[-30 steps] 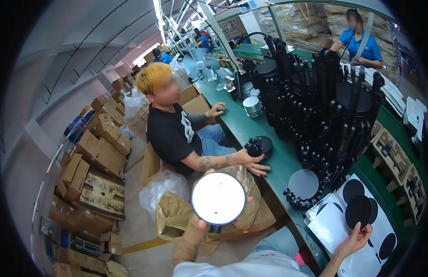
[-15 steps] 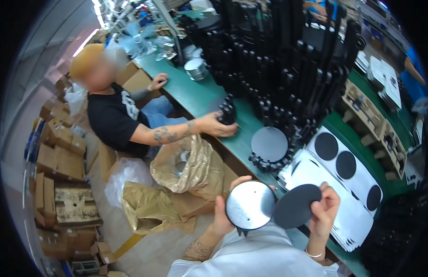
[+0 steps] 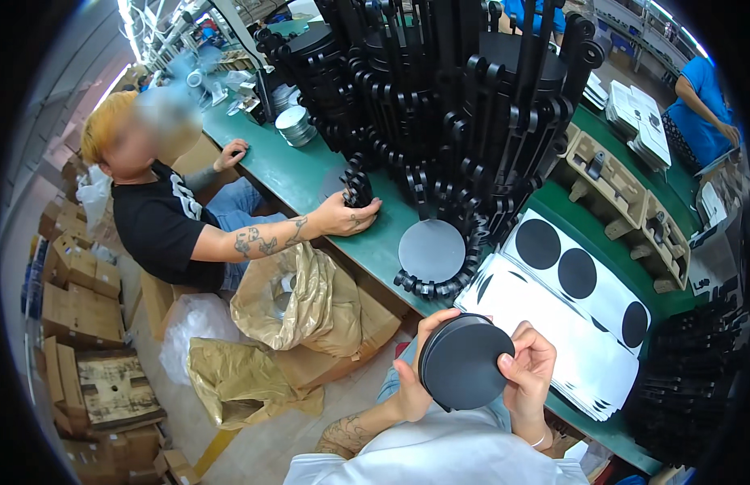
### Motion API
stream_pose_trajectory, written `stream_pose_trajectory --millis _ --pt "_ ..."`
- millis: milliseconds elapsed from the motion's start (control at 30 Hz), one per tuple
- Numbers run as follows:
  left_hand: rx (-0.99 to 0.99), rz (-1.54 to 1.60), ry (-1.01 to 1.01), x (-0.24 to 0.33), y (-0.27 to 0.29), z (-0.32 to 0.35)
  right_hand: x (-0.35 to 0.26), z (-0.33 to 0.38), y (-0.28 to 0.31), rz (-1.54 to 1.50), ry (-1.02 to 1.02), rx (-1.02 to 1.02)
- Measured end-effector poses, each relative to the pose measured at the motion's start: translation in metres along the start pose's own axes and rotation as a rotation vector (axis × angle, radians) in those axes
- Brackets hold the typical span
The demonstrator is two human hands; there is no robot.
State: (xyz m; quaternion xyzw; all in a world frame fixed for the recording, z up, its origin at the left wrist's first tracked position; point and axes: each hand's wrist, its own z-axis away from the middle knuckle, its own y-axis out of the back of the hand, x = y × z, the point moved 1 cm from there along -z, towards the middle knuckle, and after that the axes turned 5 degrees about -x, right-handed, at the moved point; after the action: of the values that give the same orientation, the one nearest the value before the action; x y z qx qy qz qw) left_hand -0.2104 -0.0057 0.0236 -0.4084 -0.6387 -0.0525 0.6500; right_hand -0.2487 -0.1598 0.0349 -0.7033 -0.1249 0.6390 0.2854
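Observation:
A round black base (image 3: 427, 365) rests in my left hand (image 3: 409, 390), its fingers closed round the rim from the left and below. On top of it lies a thin matte black disc pad (image 3: 470, 368), which covers the base's shiny face almost edge to edge. My right hand (image 3: 530, 378) pinches the pad's right edge between thumb and fingers. Both hands hold these pieces above my lap, in front of the table edge. White backing sheets (image 3: 545, 323) lie stacked on the table close to my right hand, with several black discs (image 3: 579, 273) on the top strip.
Tall black jointed arms on round bases (image 3: 440, 105) crowd the green table (image 3: 266, 166). A grey-topped disc (image 3: 431, 249) sits near its edge. On the left, a seated co-worker's hand (image 3: 351, 215) grips a black part. An open golden bag (image 3: 298, 303) and cardboard boxes (image 3: 84, 307) stand there too.
My right hand has brought the black disc pad leftward onto the base, hiding its shiny face. The view has shifted, so the table scene sits farther left.

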Motion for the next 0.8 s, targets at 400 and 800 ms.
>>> stream_pose_trajectory --millis 400,800 --pt "0.067 -0.119 0.021 0.0011 -0.0003 -0.0061 0.0074 -0.0040 0.0045 0.021 0.020 0.028" --pt "-0.023 -0.014 -0.027 0.0018 0.0038 -0.0076 0.0047 -0.0015 -0.0024 0.119 0.101 0.028"
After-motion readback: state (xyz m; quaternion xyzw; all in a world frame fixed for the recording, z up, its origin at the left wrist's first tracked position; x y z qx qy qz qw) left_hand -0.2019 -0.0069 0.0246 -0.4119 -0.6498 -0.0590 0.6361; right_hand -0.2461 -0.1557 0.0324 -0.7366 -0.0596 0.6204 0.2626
